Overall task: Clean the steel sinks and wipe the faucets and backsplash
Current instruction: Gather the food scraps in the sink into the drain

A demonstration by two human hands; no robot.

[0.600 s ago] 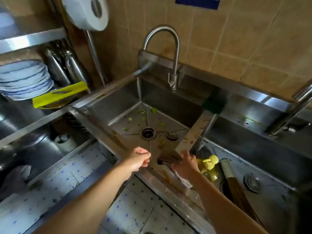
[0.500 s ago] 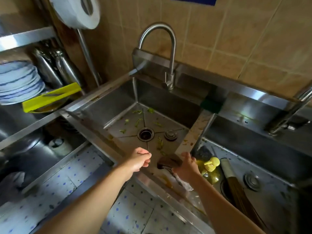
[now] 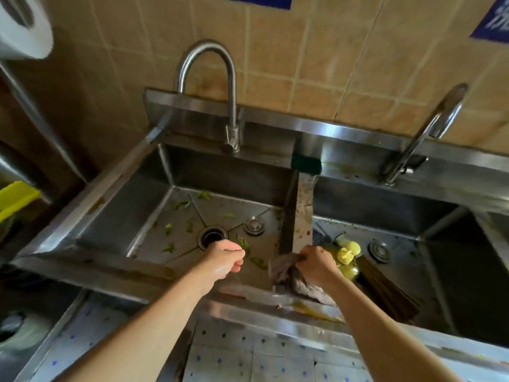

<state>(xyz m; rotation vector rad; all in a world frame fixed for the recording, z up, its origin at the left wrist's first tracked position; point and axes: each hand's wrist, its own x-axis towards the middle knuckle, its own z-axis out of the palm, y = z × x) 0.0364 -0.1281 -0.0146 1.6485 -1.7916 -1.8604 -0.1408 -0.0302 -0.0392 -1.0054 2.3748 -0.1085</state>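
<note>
Two steel sinks stand side by side. The left sink [image 3: 129, 216] has green scraps on its floor, an open drain [image 3: 212, 237] and a loose plug [image 3: 254, 225]. My right hand [image 3: 314, 264] grips a grey-brown cloth [image 3: 292, 279] at the front end of the divider [image 3: 303, 216]. My left hand [image 3: 224, 260] hovers over the left sink near the drain, fingers curled, holding nothing I can see. One curved faucet [image 3: 232, 106] rises behind the left sink, another faucet [image 3: 421, 136] behind the right sink [image 3: 440, 244]. The steel backsplash [image 3: 344, 129] runs along the tiled wall.
A yellow pump bottle [image 3: 347, 257] and a bundle of dark chopsticks [image 3: 385, 290] lie in the right sink. A green sponge [image 3: 306, 163] sits at the divider's back end. A paper roll [image 3: 24, 26] hangs top left, with a yellow item [image 3: 16, 197] at the left edge.
My right hand has closed round the cloth and lifted it at the divider's front. The view has swung right and closer to the sinks. My left hand stays curled over the left sink.
</note>
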